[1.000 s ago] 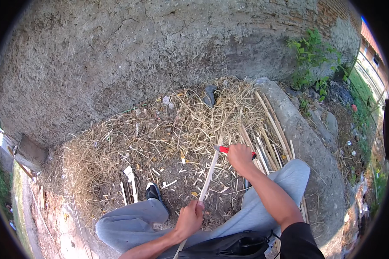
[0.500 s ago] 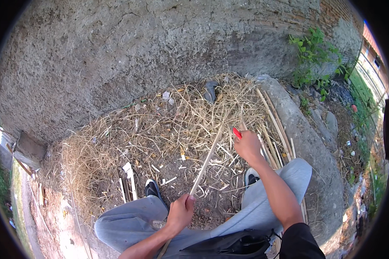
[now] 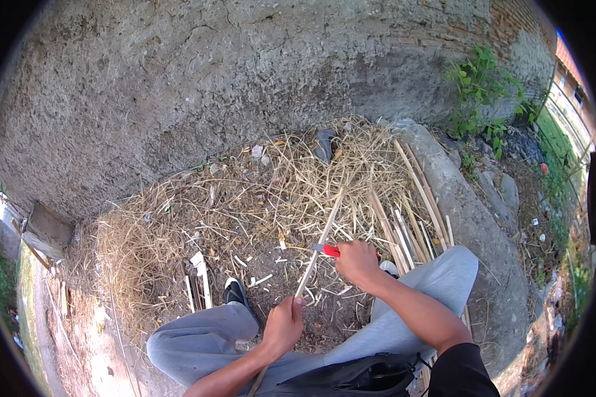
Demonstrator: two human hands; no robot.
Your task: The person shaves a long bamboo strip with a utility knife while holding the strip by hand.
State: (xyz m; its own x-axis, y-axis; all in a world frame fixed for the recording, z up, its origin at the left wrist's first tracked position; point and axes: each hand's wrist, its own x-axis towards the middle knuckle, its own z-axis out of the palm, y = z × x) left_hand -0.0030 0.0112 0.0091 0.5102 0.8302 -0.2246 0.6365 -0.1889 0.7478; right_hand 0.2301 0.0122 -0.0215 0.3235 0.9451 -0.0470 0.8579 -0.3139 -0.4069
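Observation:
My left hand [image 3: 283, 327] is closed round the near end of a long pale wooden strip [image 3: 322, 239], which slants away from me to the right above the littered ground. In my right hand [image 3: 360, 264] is a red-handled knife [image 3: 331, 251], gripped in a fist. Its short grey blade points left and meets or crosses the strip at about mid-length; whether it cuts into the wood cannot be made out. Pale shavings [image 3: 263, 279] lie scattered below both hands.
Several long wooden strips [image 3: 420, 192] lie at the right beside a concrete edge [image 3: 453, 192]. Dry straw [image 3: 132, 255] covers the ground toward the rough wall [image 3: 245, 79]. A dark shoe-like object [image 3: 324, 145] rests on it. My bent knees flank the work; a black bag [image 3: 351, 377] sits at my lap.
My right hand has drawn the knife nearer and leftward, from beside the strip's far end to its middle. The left hand keeps its hold, almost unmoved.

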